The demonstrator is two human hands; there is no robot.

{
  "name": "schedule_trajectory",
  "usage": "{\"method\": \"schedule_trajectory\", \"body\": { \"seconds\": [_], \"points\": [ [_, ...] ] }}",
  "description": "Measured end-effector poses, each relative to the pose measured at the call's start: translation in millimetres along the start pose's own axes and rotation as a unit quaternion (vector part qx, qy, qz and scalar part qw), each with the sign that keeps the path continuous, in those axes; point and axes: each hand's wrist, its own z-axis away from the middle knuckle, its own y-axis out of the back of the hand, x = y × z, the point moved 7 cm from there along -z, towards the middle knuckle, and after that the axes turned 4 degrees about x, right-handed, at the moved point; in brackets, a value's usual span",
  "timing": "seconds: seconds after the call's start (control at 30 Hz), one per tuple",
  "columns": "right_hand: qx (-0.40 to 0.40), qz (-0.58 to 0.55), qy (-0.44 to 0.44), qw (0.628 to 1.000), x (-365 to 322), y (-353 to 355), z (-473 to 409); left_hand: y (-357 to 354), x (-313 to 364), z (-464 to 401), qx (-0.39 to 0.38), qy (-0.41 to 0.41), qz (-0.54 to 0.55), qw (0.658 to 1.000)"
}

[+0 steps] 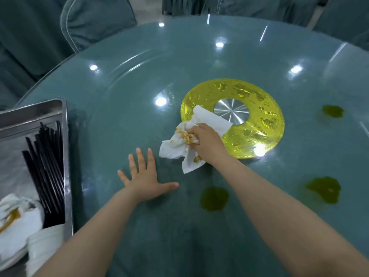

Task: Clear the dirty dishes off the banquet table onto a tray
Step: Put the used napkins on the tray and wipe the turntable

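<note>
Soiled napkin (191,140) gripped in curled fingers of right hand (207,142), on bench (139,66) beside gold disc (257,124). Left hand (143,176) flat, fingers spread. Napkin best bunched inward, then carried to tray (63,124) at left.

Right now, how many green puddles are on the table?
3. One far right, one near right, and one between the arms. The arms may hide more.

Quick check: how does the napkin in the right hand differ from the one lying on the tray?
The stained white paper napkin is gripped by the right hand on the glass table; the crumpled white napkin lies unheld in the steel tray. The first is partly unfolded, the second bunched. Both carry orange stains.
</note>
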Motion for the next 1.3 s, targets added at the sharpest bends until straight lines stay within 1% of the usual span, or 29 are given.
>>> {"method": "schedule_trajectory", "body": {
  "seconds": [0.13, 0.2, 0.27, 0.33, 0.4, 0.43, 0.47, 0.53, 0.6, 0.67, 0.77, 0.87, 0.97, 1.03, 1.13, 1.2, 1.23, 1.3],
  "points": [
    [-0.008, 0.006, -0.027, 1.0, -3.2, 4.0, 19.7, -7.9, 10.4, 27.7, -0.021, -0.001, 0.074, 0.997],
    [-0.001, 0.012, -0.037, 0.999, -1.8, 7.1, 32.4, -13.8, 18.5, 44.4, -0.033, -0.011, 0.132, 0.991],
    [0.009, 0.003, -0.051, 0.999, 1.4, 10.9, 46.4, -19.5, 26.4, 62.5, -0.044, -0.028, 0.208, 0.977],
    [0.012, -0.006, -0.066, 0.998, 4.5, 13.3, 59.8, -24.6, 32.4, 82.3, -0.062, -0.044, 0.305, 0.949],
    [0.011, -0.012, -0.084, 0.996, 5.0, 16.3, 71.2, -28.0, 35.6, 103.9, -0.091, -0.037, 0.42, 0.902],
    [0.008, -0.013, -0.086, 0.996, 4.6, 18.5, 75.5, -28.6, 36.8, 113.1, -0.099, -0.032, 0.455, 0.884],
    [-0.001, -0.011, -0.083, 0.996, 2.6, 20.1, 80.7, -27.2, 37.8, 121.7, -0.095, -0.035, 0.467, 0.878],
    [-0.021, -0.011, -0.065, 0.998, -3.9, 20.0, 93.8, -18.4, 36.5, 135.8, -0.057, -0.052, 0.453, 0.888],
    [-0.017, -0.042, -0.064, 0.997, -13.2, 16.9, 110.9, -2.3, 26.3, 148.5, 0.002, -0.065, 0.424, 0.903],
    [0.01, -0.083, -0.083, 0.993, -24.6, 13.0, 128.7, 14.1, 7.8, 163.4, 0.056, -0.079, 0.407, 0.908],
    [0.049, -0.131, -0.116, 0.983, -41.7, 7.8, 145.2, 33.7, -25.4, 185.4, 0.104, -0.098, 0.391, 0.909],
    [0.09, -0.177, -0.151, 0.968, -63.4, 5.8, 153.7, 50.3, -70.3, 205.3, 0.156, -0.085, 0.38, 0.908],
    [0.075, -0.183, -0.093, 0.976, -108.6, -6.9, 156.5, 65.2, -122.5, 227.1, 0.221, -0.052, 0.374, 0.899],
    [0.053, -0.198, -0.043, 0.978, -142.2, -19.5, 156.1, 72.8, -157.5, 242.2, 0.257, -0.026, 0.385, 0.886],
    [0.004, -0.199, 0.055, 0.978, -201.6, -41.5, 153.2, 79.5, -206.0, 261.9, 0.287, 0.009, 0.394, 0.873],
    [-0.016, -0.203, 0.123, 0.971, -245.8, -54.2, 154.6, 80.5, -234.7, 271.4, 0.3, 0.025, 0.403, 0.864],
    [-0.022, -0.209, 0.148, 0.966, -265.9, -61.0, 155.2, 80.6, -248.2, 275.8, 0.309, 0.034, 0.406, 0.859],
    [-0.049, -0.236, 0.163, 0.957, -301.3, -77.8, 156.9, 80.6, -273.2, 284.4, 0.325, 0.05, 0.411, 0.85]
  ]
}}
